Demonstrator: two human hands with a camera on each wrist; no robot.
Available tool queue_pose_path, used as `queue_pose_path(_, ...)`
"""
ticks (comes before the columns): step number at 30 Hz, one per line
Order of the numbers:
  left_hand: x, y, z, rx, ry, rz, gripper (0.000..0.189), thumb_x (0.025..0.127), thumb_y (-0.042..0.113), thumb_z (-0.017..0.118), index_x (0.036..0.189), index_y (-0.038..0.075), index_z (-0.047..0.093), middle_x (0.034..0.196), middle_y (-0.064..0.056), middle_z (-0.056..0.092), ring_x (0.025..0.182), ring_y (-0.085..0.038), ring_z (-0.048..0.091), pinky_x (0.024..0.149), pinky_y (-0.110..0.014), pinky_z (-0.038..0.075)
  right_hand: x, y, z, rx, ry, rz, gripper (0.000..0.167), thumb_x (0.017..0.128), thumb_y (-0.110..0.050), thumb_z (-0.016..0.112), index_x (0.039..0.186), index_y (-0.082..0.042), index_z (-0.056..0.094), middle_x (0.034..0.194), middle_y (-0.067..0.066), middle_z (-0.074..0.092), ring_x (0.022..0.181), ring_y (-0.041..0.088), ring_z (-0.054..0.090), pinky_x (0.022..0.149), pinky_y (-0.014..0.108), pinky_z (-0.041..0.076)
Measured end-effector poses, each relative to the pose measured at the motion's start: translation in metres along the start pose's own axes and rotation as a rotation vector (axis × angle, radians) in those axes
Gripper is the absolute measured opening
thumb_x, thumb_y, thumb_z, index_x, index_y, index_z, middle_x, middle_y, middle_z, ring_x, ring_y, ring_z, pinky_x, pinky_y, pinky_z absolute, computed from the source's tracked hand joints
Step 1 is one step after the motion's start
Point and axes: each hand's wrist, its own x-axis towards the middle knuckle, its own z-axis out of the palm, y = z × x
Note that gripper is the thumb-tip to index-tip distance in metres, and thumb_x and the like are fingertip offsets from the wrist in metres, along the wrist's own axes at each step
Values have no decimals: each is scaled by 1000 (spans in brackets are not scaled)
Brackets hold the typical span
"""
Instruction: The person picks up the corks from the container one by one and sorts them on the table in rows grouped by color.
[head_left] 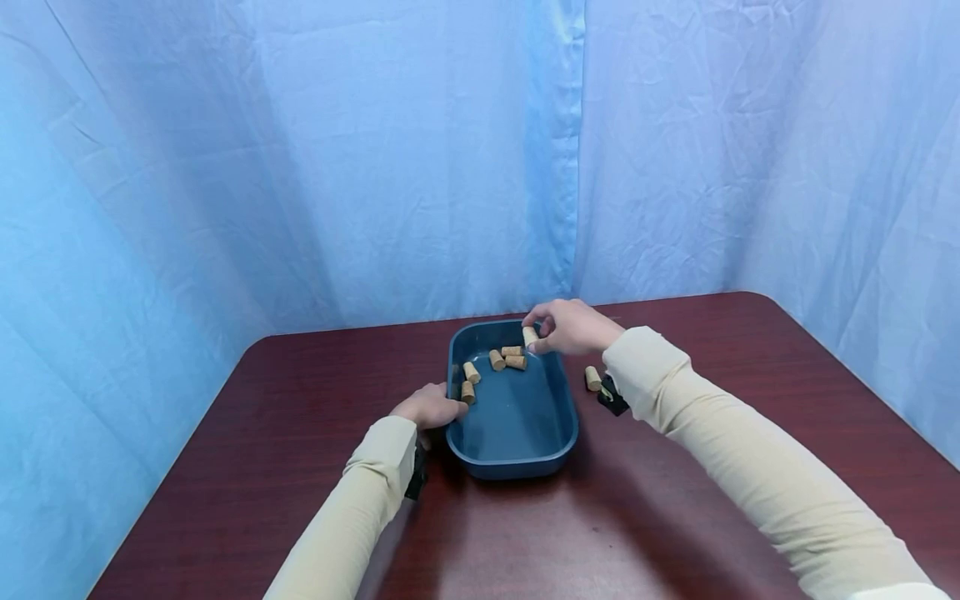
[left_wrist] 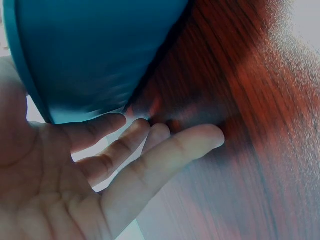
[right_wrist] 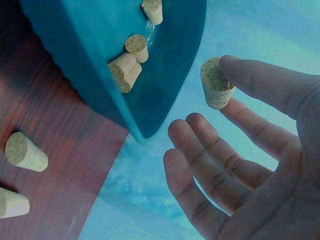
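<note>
A deep blue tray with rounded corners stands on the table, and several corks lie in its far and left parts. My left hand grips the tray's left wall, its thumb over the rim; in the left wrist view its fingers extend along the outside, low near the table. Above the tray's far right corner my right hand pinches a tapered cork between thumb and index finger. The other fingers of that hand are spread and touch nothing.
On the dark red wooden table, right of the tray, lies a loose cork. The right wrist view shows another cork beside it. Pale blue curtains hang behind the table and along both sides.
</note>
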Motion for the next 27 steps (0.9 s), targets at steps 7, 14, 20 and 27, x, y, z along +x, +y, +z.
queue_pose_path(7,0,1,-1,-5,7,-4,49,100,20,57,142,-3,50,119,-23,62,91,-33,65,68,-50,60,-6,14,-4,13,13,4,44,97,-18,70,138,-3,61,113,17,63,101,31,58,83,42,53)
queue_pose_path(14,0,-1,0,-9,-5,-5,53,100,19,57,147,-3,46,124,-24,60,94,-34,65,68,-50,60,-11,26,-10,20,2,6,45,98,-20,69,139,-5,60,117,19,63,109,35,58,90,49,51)
queue_pose_path(20,0,-1,0,-14,-8,-4,50,100,19,57,144,-3,48,119,-23,61,90,-33,65,68,-50,60,-17,41,-14,33,-13,7,46,99,-22,67,141,-6,59,124,21,60,119,40,55,95,54,48)
queue_pose_path(27,0,-1,-1,-13,-1,1,48,99,19,57,141,-3,51,117,-22,62,90,-34,65,69,-51,60,-23,59,-19,39,-24,16,46,98,-21,68,139,-4,59,125,23,60,122,43,54,96,56,48)
